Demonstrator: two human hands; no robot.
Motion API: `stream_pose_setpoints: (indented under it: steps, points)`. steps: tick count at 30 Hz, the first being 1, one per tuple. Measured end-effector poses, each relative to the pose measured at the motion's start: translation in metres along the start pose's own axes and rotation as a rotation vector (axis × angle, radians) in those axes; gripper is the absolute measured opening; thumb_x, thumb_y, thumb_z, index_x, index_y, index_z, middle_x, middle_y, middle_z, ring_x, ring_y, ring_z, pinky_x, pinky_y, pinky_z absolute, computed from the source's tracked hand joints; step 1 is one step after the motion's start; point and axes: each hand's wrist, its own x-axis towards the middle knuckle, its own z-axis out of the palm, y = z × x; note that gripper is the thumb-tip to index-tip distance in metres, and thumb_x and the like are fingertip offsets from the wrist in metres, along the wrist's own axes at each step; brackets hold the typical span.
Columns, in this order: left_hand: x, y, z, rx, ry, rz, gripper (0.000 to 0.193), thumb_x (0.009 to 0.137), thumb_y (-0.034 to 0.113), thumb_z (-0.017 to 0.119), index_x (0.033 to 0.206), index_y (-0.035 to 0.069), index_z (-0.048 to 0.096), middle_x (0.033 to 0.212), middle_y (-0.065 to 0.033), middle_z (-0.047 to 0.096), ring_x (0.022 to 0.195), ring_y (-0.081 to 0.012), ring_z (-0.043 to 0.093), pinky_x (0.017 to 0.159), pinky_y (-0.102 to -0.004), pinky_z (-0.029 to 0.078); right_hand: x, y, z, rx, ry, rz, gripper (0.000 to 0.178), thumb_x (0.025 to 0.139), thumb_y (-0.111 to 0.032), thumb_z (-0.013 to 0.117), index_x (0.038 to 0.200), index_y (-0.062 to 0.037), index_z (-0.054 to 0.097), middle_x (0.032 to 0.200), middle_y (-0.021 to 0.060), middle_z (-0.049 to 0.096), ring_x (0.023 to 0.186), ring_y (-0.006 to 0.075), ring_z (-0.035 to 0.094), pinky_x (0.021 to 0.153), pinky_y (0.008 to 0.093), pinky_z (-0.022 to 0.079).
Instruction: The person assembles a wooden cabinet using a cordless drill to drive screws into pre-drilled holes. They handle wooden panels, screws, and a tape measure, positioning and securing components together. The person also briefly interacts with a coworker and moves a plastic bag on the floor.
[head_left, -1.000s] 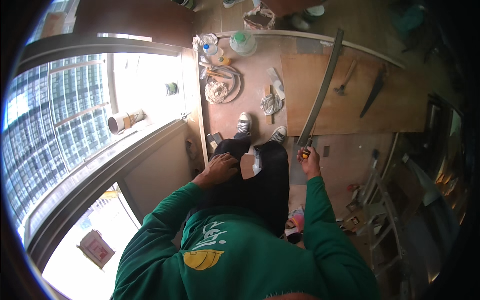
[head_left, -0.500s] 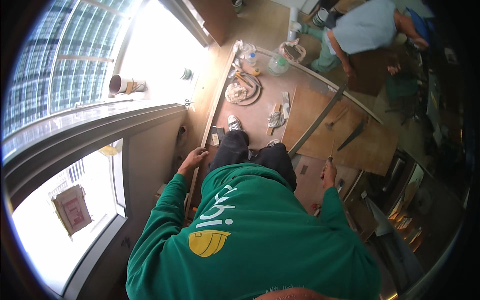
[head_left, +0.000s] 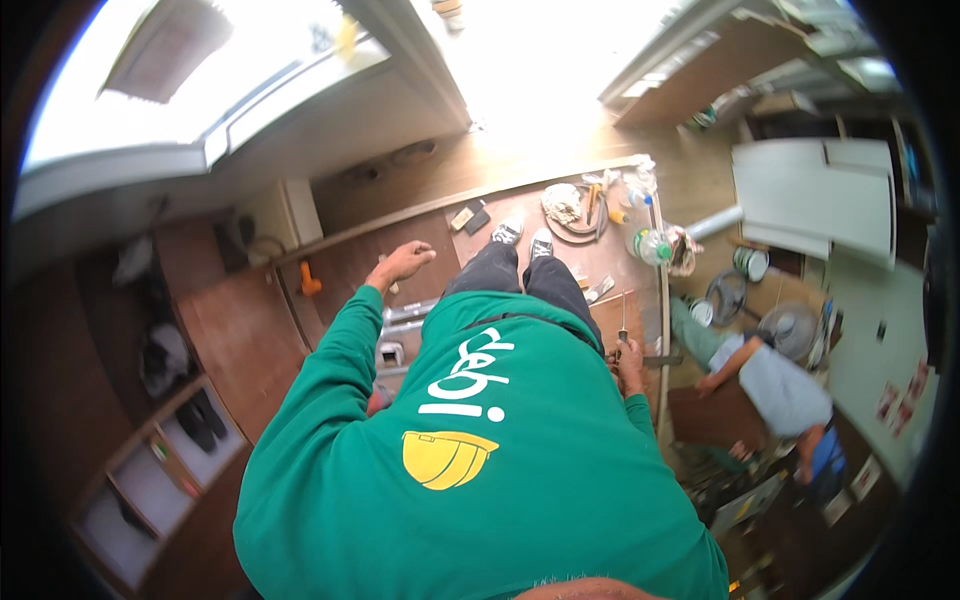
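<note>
My right hand (head_left: 631, 372) is closed around the dark handle of a screwdriver (head_left: 624, 325), its thin shaft pointing away from me. Beyond that hand lies part of a brown wooden sheet (head_left: 612, 312). My left hand (head_left: 405, 263) is empty and held out above the reddish-brown boards, fingers loosely extended. An orange-handled tool (head_left: 310, 280) lies on the boards to its left. Between my arms, my shoes (head_left: 508, 232) rest on the board surface. Metal lengths (head_left: 408, 315) show beside my left leg.
A round tray (head_left: 578, 238) holds a crumpled cloth (head_left: 561, 203) and tools, beside plastic bottles (head_left: 652, 246). A raised wooden strip (head_left: 480, 190) edges the platform. At right, a person (head_left: 780, 390) bends over a brown board (head_left: 705, 418) near a fan (head_left: 790, 332). An open compartment box (head_left: 160, 445) is at left.
My view has turned left, bringing the window to the top and the compartment box into sight. My left hand has come off the board's edge. The screwdriver is still in my right hand.
</note>
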Motion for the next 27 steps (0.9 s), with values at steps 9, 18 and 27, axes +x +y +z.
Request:
stream_pose_setpoints:
  steps: [9, 18, 27]
  points:
    - [-0.101, -0.043, 0.097, -0.361, 0.374, -0.152, 0.057, 0.098, 0.043, 0.065, 0.135, 0.000, 0.064, 0.136, -0.0208, 0.066, 0.128, -0.0313, 0.063, 0.108, -0.0404, 0.049, 0.088, -0.124, -0.056, -0.425, -0.162, -0.048, 0.018, 0.101, -0.029, 0.058, 0.110, -0.0141, 0.055, 0.078, 0.0016, 0.057, 0.057, 0.0130, 0.055, 0.048, 0.0297, 0.048]
    - [-0.179, -0.121, 0.146, -0.699, 0.589, -0.294, 0.052, 0.099, 0.042, 0.068, 0.133, 0.004, 0.065, 0.128, -0.0164, 0.070, 0.119, -0.0258, 0.065, 0.102, -0.0378, 0.051, 0.110, -0.194, 0.031, -0.686, -0.291, -0.052, 0.037, 0.102, -0.036, 0.055, 0.097, -0.0015, 0.067, 0.067, 0.0056, 0.060, 0.058, 0.0209, 0.058, 0.052, 0.0347, 0.047]
    - [-0.244, -0.203, 0.116, -0.824, 0.954, -0.408, 0.048, 0.098, 0.039, 0.068, 0.130, 0.003, 0.067, 0.125, -0.0149, 0.071, 0.118, -0.0231, 0.065, 0.103, -0.0362, 0.049, 0.111, -0.233, 0.223, -1.100, -0.726, -0.344, 0.034, 0.102, -0.039, 0.054, 0.095, -0.0062, 0.055, 0.071, 0.0041, 0.055, 0.050, 0.0129, 0.049, 0.044, 0.0300, 0.041]
